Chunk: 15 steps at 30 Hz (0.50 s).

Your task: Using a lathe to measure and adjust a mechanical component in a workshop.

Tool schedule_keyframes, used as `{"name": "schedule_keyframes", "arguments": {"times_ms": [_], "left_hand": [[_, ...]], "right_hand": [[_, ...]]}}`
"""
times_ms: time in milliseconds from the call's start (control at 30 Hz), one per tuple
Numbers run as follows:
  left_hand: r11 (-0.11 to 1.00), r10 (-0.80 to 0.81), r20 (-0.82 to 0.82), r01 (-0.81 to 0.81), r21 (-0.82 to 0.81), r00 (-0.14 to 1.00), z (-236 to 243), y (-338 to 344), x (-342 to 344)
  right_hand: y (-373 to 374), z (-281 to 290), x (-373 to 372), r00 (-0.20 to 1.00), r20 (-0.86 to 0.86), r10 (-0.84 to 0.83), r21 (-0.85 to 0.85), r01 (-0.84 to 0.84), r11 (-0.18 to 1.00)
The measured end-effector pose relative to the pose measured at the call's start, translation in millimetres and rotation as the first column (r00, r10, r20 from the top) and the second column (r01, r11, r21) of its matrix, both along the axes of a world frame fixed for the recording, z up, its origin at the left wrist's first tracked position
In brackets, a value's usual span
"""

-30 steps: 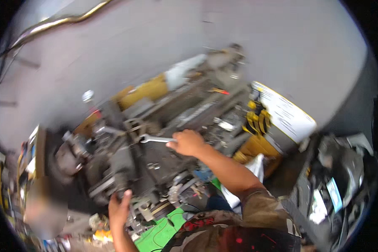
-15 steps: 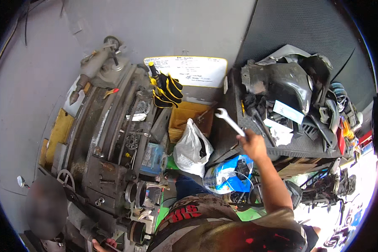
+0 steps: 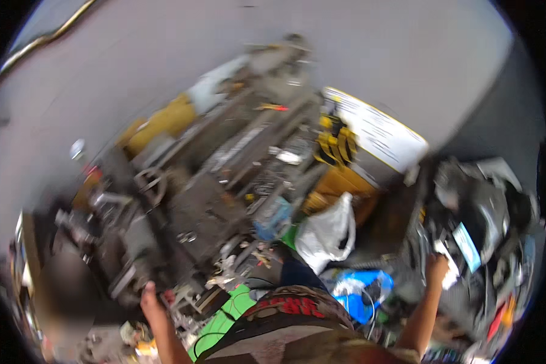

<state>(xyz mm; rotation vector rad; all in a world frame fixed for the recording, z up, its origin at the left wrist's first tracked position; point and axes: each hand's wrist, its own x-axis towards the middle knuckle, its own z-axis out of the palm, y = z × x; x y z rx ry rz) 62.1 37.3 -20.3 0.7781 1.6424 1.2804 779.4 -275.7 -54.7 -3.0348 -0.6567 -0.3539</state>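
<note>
My right hand (image 3: 437, 270) is closed at the near edge of the dark surface on the right, beside a crumpled white paper (image 3: 448, 267). The open-end wrench it held shows now only as a faint pale streak above the knuckles. Low on the left, my left hand (image 3: 154, 306) reaches up to the near end of a grimy metal lathe (image 3: 206, 203), thumb raised. Its other fingers are blurred, so whether it grips a part there cannot be told. A small handwheel (image 3: 151, 185) sits on the lathe beyond that hand.
Black-and-yellow gloves (image 3: 337, 142) hang before a whiteboard (image 3: 379, 133). Below are a cardboard box (image 3: 340, 185), a white plastic bag (image 3: 321, 239) and a blue bag (image 3: 370, 297). Dark plastic parts (image 3: 491, 206) crowd the right side. A blurred patch covers the lower left.
My view has swung left, so the scene is turned and smeared. My right hand now sits lower and farther right, against the dark surface. More of my left hand and forearm shows.
</note>
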Motion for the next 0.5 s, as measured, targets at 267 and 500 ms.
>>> {"name": "schedule_keyframes", "arguments": {"times_ms": [267,500], "left_hand": [[0.986,-0.107,-0.124,0.089,-0.141,0.987,16.8,-6.5,-3.8],[0.994,0.103,-0.253,-0.109,-0.011,0.962,24.1,-70.2,15.5]], "right_hand": [[327.7,64.3,-130.1,0.601,0.005,0.799,0.587,-0.649,0.484],[582.5,48.5,-379.2,-0.158,-0.222,0.962,0.913,-0.381,0.148]]}}
